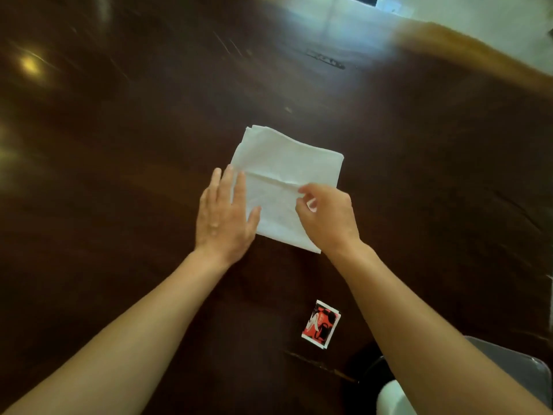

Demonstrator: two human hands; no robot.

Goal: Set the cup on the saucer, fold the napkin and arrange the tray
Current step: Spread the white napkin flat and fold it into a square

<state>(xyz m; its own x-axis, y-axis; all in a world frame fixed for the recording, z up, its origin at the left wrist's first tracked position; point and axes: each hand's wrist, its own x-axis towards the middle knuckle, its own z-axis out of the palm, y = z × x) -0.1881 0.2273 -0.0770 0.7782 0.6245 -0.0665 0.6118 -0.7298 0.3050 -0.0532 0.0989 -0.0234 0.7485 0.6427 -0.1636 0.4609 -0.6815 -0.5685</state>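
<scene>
White napkin (284,187) flat on dark bench (119,145), left hand (224,214) spread open pressing its left edge, right hand (326,217) pinching a fold at its right side, red packet (321,324) nearer than napkin.

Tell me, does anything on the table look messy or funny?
A little. The white napkin lies crooked on the dark table, with a wrinkled crease across its middle. The right hand pinches that crease while the left hand presses it flat. A small red packet lies alone nearer the person.
</scene>
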